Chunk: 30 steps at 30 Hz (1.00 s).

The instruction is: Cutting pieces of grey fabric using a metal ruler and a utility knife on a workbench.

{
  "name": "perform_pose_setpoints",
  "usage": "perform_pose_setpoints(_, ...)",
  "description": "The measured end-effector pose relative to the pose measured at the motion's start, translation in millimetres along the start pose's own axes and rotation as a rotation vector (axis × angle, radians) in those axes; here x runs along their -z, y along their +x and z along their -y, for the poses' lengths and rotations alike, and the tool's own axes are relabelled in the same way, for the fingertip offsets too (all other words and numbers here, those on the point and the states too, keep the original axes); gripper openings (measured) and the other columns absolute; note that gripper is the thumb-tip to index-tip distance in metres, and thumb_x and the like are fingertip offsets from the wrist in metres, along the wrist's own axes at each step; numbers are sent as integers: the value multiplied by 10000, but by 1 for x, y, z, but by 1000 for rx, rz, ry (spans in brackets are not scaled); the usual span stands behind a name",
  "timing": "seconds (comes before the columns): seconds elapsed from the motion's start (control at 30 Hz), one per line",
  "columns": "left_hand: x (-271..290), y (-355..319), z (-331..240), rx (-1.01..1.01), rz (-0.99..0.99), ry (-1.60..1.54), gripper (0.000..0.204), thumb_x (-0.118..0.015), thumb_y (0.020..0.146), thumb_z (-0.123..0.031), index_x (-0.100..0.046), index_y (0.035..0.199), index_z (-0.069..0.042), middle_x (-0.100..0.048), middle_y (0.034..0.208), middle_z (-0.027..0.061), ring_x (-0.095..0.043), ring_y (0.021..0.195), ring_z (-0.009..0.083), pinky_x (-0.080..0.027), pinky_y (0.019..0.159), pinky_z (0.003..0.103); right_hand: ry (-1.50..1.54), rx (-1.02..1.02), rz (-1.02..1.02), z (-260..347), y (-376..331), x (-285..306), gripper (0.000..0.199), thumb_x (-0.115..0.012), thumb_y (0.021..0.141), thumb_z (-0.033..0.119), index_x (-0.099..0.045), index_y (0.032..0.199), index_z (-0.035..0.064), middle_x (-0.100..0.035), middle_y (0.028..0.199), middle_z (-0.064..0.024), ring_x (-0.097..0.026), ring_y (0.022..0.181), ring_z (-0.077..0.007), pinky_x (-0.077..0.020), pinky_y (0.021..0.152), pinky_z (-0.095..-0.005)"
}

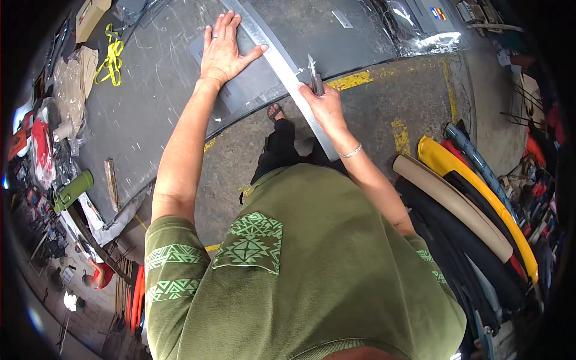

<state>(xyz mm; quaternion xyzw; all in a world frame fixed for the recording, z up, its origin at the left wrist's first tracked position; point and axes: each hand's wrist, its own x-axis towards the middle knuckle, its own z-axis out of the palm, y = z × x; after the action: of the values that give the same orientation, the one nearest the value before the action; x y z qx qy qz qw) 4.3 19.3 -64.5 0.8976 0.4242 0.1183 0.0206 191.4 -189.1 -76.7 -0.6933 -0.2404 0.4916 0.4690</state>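
Utility knife (314, 77) gripped in my right hand (327, 107), blade against the long metal straightedge (282, 65).
Farther out, my left hand (225, 51) lies flat, fingers spread, pinning the grey sheet (252, 84) on the dark table (150, 114); I judge that if the straightedge slips, the blade could wander toward those fingers.

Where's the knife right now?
In the head view, the knife is in the right hand, blade up against the right edge of the long metal ruler. The left hand presses flat on the grey sheet beside it.
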Motion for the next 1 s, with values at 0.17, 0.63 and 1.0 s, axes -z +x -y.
perform_pose_setpoints(0.17, 0, 1, -1, -2, -4, -6, 1087, -621, 801, -811, -399, 1541, -46, -351, 1636, 140, -250, 1555, 301, -139, 1276, 541, 56, -4, -3, -3, 2, -1, 306, -794, 912, 239, -643, 730, 45, -539, 684, 73, -446, 639, -41, -395, 563, -261)
perform_pose_setpoints(0.63, 1, 0, -1, 6, 0, -9, 1094, -623, 794, -818, -398, 1551, -60, -347, 1643, 134, -248, 1558, 296, -141, 1276, 537, 37, -12, 8, -3, 1, 1, 275, -799, 910, 224, -672, 757, 35, -551, 697, 72, -456, 654, -39, -399, 585, -256)
perform_pose_setpoints(1.0, 0, -1, 2, 1, -8, 3, 1083, -632, 793, -808, -407, 1547, -63, -350, 1640, 138, -251, 1557, 291, -145, 1274, 537, 55, -18, 3, 0, 0, -1, 304, -797, 911, 216, -630, 718, 50, -533, 690, 77, -444, 650, -39, -385, 581, -254)
